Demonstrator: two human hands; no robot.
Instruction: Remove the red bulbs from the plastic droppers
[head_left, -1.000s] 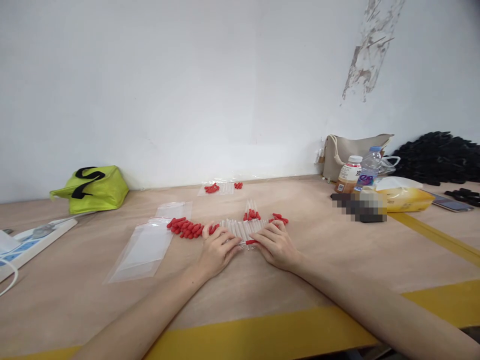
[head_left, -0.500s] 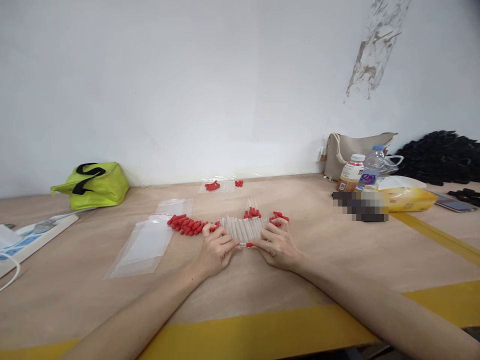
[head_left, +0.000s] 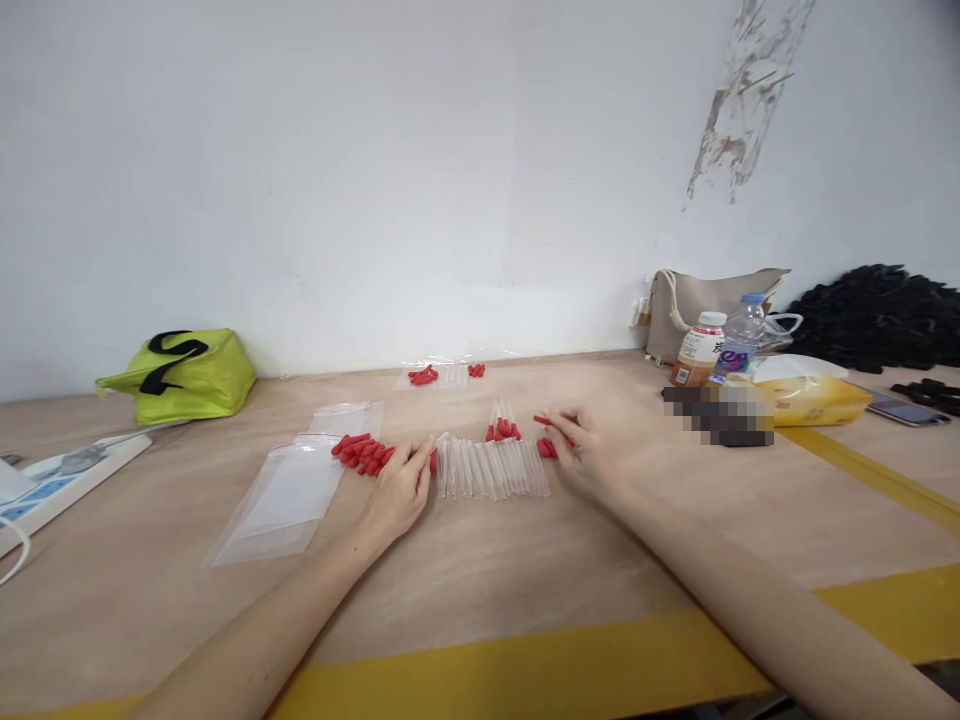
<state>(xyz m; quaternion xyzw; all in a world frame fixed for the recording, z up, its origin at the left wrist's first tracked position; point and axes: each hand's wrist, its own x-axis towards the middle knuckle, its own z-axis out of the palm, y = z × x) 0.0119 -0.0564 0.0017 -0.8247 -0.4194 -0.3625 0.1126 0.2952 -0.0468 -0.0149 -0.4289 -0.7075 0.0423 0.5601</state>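
Observation:
A row of clear glass dropper tubes lies side by side on the table between my hands. My left hand rests at the row's left end, fingers stretched over the red rubber bulbs; nothing shows in its grasp. To the right, my right hand has its fingers bent around a red rubber bulb, partly hidden by the fingers. More red bulbs lie just below those fingertips. Behind the row are several droppers with red bulbs fitted, tips pointing toward the wall.
Clear zip bags lie left of the bulbs. A bag with red bulbs is near the wall. A green bag and a power strip are at left; bottles and a tissue pack at right.
My hands have parted from a tube and red bulb held together in front of the row. The left moved left to the bulbs, the right moved right and away from me.

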